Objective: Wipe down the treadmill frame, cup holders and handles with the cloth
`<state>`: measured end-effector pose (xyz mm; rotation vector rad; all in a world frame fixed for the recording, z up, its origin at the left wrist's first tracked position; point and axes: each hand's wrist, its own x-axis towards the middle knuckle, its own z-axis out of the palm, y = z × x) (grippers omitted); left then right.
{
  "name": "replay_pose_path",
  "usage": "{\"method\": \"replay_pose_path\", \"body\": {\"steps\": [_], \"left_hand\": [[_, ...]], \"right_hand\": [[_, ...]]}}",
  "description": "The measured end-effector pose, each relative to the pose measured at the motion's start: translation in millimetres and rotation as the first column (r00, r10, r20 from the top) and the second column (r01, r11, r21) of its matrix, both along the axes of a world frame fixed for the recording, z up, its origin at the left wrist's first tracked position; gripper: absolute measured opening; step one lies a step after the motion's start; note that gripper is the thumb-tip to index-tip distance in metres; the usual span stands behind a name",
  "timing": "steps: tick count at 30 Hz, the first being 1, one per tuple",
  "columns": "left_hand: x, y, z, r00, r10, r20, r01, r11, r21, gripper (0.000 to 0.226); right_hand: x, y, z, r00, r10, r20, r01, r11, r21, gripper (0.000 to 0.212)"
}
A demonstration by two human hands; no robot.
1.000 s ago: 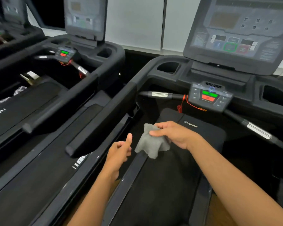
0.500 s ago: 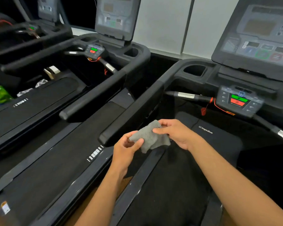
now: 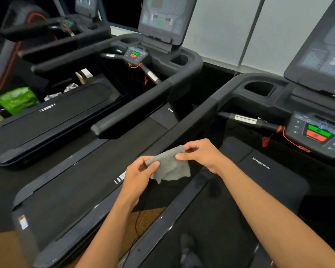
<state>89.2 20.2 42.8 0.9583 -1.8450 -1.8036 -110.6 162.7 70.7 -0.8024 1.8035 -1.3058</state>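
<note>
Nearest the camera, two bare forearms reach forward and meet over the near treadmill. The left hand (image 3: 139,171) has its thumb and curled fingers pinched on the lower left corner of a small grey cloth (image 3: 169,167), and the right hand (image 3: 201,153) pinches the cloth's upper right edge between thumb and fingertips. The cloth is drawn taut between them along its top, with the rest hanging loose in folds. It is held in the air above the glossy left side rail (image 3: 174,215), beside the running belt (image 3: 211,219), and it hides the lower end of the left handrail (image 3: 191,120); whether it touches the handrail cannot be told. Beyond the hands lies the black motor cover (image 3: 269,171) with a white logo. Further on, a metal-banded pulse grip (image 3: 246,119) leads to a control pad (image 3: 317,132) with green and red buttons, and a red safety cord (image 3: 267,141) dangles below. Above these sits an open cup holder (image 3: 259,88) under the tilted console (image 3: 327,55). To the left stands a neighbouring treadmill (image 3: 81,171), and past it a green package (image 3: 17,99) lies at the far edge.
</note>
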Motion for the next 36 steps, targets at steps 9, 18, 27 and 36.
{"method": "replay_pose_path", "body": {"steps": [9, 18, 27, 36], "left_hand": [[-25.7, -41.2, -22.7, 0.952, 0.283, 0.115, -0.290, 0.956, 0.048, 0.010], [-38.5, -72.6, -45.1, 0.789, 0.423, 0.445, -0.251, 0.884, -0.395, 0.022], [-61.9, -52.6, -52.1, 0.843, 0.201, 0.498, 0.272, 0.641, -0.718, 0.066], [-77.5, -47.3, -42.9, 0.822, 0.177, 0.541, 0.368, 0.559, -0.743, 0.067]], "right_hand": [[-35.9, -97.6, -36.5, 0.986, 0.147, -0.074, -0.136, 0.981, 0.136, 0.013], [-51.8, -167.6, -49.9, 0.832, 0.382, -0.402, -0.248, 0.904, 0.347, 0.030], [-54.0, -159.1, -33.3, 0.697, 0.387, -0.604, -0.224, 0.917, 0.329, 0.025], [-60.3, -95.0, -21.3, 0.771, 0.197, -0.605, 0.009, 0.947, 0.320, 0.023]]}}
